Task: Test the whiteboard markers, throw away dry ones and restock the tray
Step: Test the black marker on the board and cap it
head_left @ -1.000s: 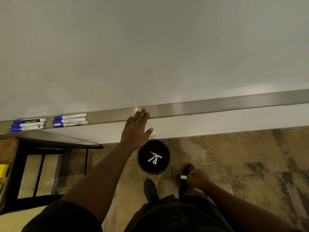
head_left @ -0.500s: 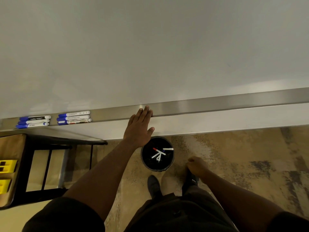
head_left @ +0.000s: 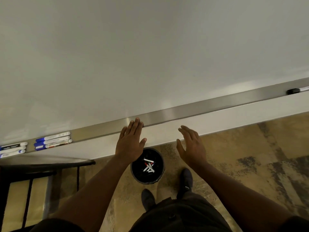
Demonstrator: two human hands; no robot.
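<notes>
Head view: left hand [head_left: 129,142] flat on tray [head_left: 192,110] for balance — right hand [head_left: 192,146] spread, empty, bin [head_left: 148,165] at 6 o'clock.

From where I sit the feed looks dim and warm, with soft glare patches on the metal tray [head_left: 192,111] near the centre of the frame. The wide lens bows the tray line, and the right hand [head_left: 192,144] and the far-right edge are smeared by motion blur.
</notes>
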